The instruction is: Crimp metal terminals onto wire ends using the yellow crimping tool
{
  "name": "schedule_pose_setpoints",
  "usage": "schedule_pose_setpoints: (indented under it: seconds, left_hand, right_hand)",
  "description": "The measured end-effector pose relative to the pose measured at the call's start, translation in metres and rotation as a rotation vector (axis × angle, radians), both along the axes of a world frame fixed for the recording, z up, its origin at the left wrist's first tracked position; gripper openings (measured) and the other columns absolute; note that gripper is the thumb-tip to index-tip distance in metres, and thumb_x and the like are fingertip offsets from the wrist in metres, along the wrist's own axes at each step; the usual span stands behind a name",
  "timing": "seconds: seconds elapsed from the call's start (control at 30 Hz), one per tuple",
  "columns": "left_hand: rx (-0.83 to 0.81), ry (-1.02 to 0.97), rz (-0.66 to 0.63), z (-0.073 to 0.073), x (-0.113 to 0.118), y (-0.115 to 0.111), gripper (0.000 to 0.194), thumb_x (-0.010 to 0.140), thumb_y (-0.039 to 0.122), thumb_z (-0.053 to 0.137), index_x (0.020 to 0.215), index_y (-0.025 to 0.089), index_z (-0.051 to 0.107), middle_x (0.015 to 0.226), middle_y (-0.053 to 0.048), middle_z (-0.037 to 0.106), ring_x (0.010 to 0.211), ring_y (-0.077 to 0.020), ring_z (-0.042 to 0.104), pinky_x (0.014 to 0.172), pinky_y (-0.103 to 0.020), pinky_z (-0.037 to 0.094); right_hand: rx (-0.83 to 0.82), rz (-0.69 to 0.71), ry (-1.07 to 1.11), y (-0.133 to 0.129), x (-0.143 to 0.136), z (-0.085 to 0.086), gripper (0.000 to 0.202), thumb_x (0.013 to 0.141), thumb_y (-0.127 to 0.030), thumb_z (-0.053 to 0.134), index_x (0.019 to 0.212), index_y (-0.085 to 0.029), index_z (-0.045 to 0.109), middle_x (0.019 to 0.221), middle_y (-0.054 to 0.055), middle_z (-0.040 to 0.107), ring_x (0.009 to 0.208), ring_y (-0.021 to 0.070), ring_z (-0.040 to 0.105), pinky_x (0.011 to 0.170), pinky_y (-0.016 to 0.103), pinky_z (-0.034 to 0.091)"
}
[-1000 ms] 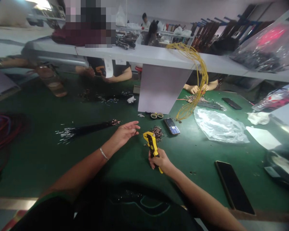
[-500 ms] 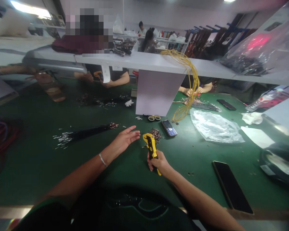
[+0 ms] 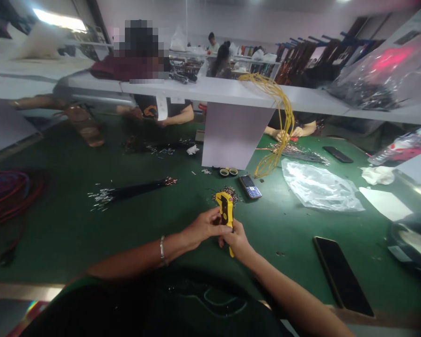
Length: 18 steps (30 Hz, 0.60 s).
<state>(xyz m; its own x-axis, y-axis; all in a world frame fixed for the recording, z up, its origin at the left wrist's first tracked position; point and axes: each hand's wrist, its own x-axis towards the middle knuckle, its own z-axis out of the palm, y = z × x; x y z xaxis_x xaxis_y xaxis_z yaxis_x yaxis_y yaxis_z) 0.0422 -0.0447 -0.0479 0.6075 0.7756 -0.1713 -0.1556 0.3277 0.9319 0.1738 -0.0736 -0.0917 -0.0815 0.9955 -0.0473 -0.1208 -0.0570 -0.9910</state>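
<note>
My right hand grips the yellow tool, can't tell my left hand's hold, so a careless squeeze might pinch it.

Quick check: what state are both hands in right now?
Left hand: partly curled, at the yellow tool; whether it grips cannot be told.
Right hand: closed, holding the yellow tool by its handle.

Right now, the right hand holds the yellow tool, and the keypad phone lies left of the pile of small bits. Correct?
Not quite: the head view shows the keypad phone to the right of the pile of small bits. The right hand does hold the yellow tool.
</note>
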Motion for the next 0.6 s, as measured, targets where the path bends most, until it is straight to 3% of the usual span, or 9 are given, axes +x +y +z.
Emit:
schedule_pose_setpoints:
  seconds: [0.17,0.3,0.47,0.6]
  left_hand:
    - [-0.064,0.120,0.057,-0.009,0.005,-0.010,0.048,0.059,0.027,0.080,0.101,0.014,0.063,0.081,-0.002,0.064,0.078,-0.0161,0.059,0.072,-0.029,0.047]
    - [-0.139,0.078,0.102,-0.017,0.009,-0.015,0.060,0.053,0.022,0.082,0.108,0.015,0.060,0.081,-0.002,0.066,0.078,-0.0163,0.061,0.077,-0.031,0.047]
    - [-0.073,0.085,0.093,-0.027,0.010,-0.015,0.029,0.060,0.029,0.079,0.079,0.014,0.063,0.064,0.000,0.061,0.062,-0.0129,0.057,0.066,-0.027,0.046]
    - [0.008,0.091,0.054,-0.029,0.008,-0.011,0.023,0.065,0.033,0.075,0.069,0.014,0.063,0.059,0.000,0.059,0.058,-0.0117,0.055,0.061,-0.025,0.045]
  right_hand:
    - [0.148,-0.003,-0.134,-0.008,-0.005,-0.003,0.015,0.065,-0.026,0.057,0.077,-0.018,0.054,0.054,-0.003,0.052,0.049,0.0131,0.048,0.047,0.025,0.042]
    - [0.191,-0.026,-0.230,-0.012,-0.008,-0.008,0.015,0.062,-0.021,0.056,0.077,-0.019,0.057,0.063,0.000,0.056,0.059,0.0159,0.050,0.056,0.028,0.046]
    - [0.151,-0.014,-0.192,-0.013,-0.010,-0.013,0.023,0.058,-0.016,0.053,0.080,-0.020,0.057,0.061,0.000,0.054,0.060,0.0181,0.050,0.057,0.030,0.046]
    - [0.037,0.036,-0.129,-0.012,-0.007,-0.015,0.026,0.057,-0.016,0.056,0.083,-0.020,0.057,0.055,-0.001,0.052,0.060,0.0201,0.053,0.053,0.030,0.045]
